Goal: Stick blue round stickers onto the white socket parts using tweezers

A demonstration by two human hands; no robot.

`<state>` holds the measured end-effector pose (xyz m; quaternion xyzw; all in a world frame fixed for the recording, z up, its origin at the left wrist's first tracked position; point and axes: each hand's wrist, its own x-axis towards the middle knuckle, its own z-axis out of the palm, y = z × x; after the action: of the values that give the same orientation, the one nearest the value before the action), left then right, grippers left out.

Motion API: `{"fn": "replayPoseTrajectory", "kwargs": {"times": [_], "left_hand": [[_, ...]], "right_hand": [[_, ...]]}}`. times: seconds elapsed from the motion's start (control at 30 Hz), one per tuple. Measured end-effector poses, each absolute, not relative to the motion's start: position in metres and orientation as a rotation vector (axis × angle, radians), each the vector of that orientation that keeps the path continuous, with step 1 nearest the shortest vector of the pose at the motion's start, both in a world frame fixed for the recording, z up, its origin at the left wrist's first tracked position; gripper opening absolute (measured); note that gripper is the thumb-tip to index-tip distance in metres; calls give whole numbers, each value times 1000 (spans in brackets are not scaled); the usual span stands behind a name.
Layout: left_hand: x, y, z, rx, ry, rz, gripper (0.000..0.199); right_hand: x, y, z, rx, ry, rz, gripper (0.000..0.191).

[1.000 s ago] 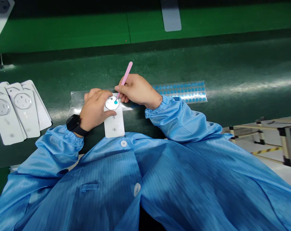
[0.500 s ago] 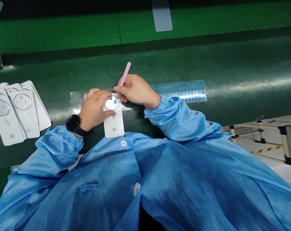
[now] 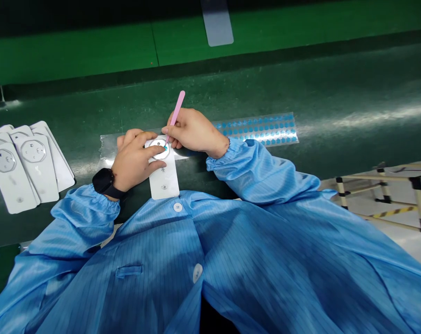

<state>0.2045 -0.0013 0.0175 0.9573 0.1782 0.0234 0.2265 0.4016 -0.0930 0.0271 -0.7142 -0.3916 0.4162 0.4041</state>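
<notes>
My right hand (image 3: 193,131) pinches a pair of pink tweezers (image 3: 177,107), their tips pointing down at a small blue dot sticker (image 3: 166,148). The dot is at the right side of the round recess of a white plate (image 3: 164,178). My left hand (image 3: 133,153) grips this plate from its left side, thumb lying across it and index fingertip at the blue dot. Whether the tweezer tips still touch the dot is too small to tell. Behind my right wrist lies a clear sheet with rows of blue dots (image 3: 271,128).
Several similar white plates (image 3: 43,171) lie overlapped at the left on the dark green table (image 3: 321,93). A pale flat plate (image 3: 219,25) rests on the brighter green strip at the back. A pipe-framed stand (image 3: 384,185) is beyond the table at the right.
My left index finger has stretched out over the round recess to the blue dot. The tweezers stay in my right hand at the same spot. The view has shifted slightly.
</notes>
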Motion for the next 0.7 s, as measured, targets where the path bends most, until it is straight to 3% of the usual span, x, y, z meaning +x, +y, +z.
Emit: {"fn": "replayPoseTrajectory", "kwargs": {"times": [0.3, 0.4, 0.57, 0.7], "left_hand": [[205, -6, 30, 2718, 538, -52, 27], [206, -7, 30, 2723, 556, -63, 29], [208, -8, 31, 2738, 547, -61, 31], [209, -7, 28, 2713, 559, -62, 27]], "right_hand": [[404, -91, 36, -1798, -910, 1055, 23], [409, -101, 48, -1832, -904, 893, 21], [408, -135, 51, -1934, -1395, 489, 23], [393, -150, 35, -2047, -1889, 491, 41]]}}
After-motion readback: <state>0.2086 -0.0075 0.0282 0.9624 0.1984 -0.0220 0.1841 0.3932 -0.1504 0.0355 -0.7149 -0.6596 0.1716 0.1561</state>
